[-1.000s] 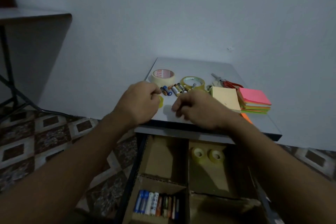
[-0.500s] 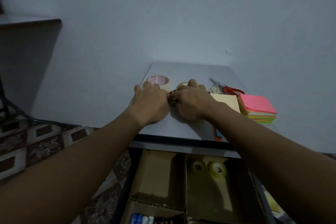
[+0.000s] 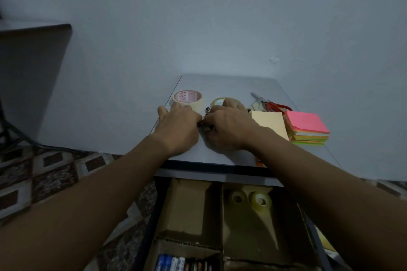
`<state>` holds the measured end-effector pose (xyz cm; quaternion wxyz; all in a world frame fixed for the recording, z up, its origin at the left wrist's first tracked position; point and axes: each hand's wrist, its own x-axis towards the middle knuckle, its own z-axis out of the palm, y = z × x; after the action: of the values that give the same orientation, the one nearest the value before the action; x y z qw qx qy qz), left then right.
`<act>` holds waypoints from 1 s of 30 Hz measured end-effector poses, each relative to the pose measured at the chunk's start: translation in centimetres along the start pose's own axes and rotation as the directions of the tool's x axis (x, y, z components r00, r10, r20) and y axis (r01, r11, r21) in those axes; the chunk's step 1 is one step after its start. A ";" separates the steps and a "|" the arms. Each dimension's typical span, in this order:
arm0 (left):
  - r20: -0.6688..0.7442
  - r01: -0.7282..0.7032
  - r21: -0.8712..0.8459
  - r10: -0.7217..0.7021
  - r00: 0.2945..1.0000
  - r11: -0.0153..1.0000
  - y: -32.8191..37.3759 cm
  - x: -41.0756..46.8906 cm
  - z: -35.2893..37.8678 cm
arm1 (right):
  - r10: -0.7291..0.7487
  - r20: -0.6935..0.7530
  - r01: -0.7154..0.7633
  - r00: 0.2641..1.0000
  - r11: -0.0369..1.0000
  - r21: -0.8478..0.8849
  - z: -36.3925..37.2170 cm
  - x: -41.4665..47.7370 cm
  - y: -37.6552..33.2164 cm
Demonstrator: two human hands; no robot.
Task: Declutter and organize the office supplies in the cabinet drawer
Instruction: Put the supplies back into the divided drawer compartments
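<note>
Head view: both hands resting palm-down, side by side on bench (image 3: 220, 83), flanking loose batteries (image 3: 206, 115) peeking through gap. Left hand (image 3: 178, 130) fingers lying straight, together, tips touching masking tape roll (image 3: 188, 99). Right hand (image 3: 229, 130) fingers curving over batteries; grip hidden, cannot tell. Clear tape roll (image 3: 218, 102) sitting just behind right fingers. Drawer (image 3: 149, 222) standing open below, holding sorted batteries (image 3: 182, 265) front-left, two small tape rolls (image 3: 261, 201) back-right.

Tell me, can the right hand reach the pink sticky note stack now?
Probably yes. The pink sticky note stack lies uncovered to the right of the right hand; only a flat yellow pad lies between.
</note>
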<state>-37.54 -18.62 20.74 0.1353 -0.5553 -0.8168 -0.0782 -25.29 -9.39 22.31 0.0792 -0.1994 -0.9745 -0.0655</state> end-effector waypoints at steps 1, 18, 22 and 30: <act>-0.007 -0.007 -0.002 0.007 1.000 1.000 0.0 -0.3 -0.1 | -0.005 -0.007 0.005 1.000 1.000 -0.002 -0.1 -0.3 -0.1; -0.098 0.064 -0.016 -0.065 0.993 0.998 1.1 -2.7 -1.6 | 0.062 -0.045 -0.060 0.997 0.997 0.054 -0.9 -2.6 -1.1; -0.116 0.047 -0.043 -0.052 0.992 0.998 1.5 -3.1 -1.3 | 0.062 -0.081 -0.062 0.995 0.998 0.004 -0.7 -2.9 -1.6; -0.152 0.043 0.050 -0.034 0.988 0.998 2.4 -4.8 -1.2 | 0.026 -0.154 -0.031 0.988 0.999 -0.032 -0.1 -3.9 -2.0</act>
<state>-33.48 -22.27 20.37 0.2102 -0.5281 -0.8166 -0.1009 -22.51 -12.68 21.52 0.1514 -0.2090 -0.9613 -0.0959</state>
